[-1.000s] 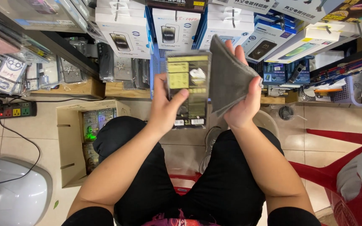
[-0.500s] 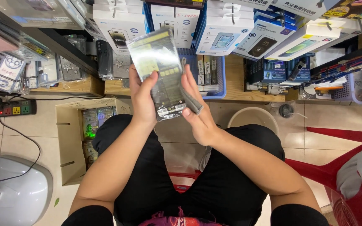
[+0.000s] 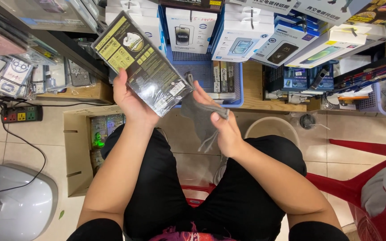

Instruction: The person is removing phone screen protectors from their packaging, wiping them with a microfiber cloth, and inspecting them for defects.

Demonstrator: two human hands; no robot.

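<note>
Open air above the lap between left hand (image 3: pixel 130 100) and right hand (image 3: pixel 222 125). Ahead, blocked by blue basket (image 3: pixel 235 96) and stacked white boxes (image 3: pixel 242 31); left, cardboard box (image 3: pixel 79 151).
</note>
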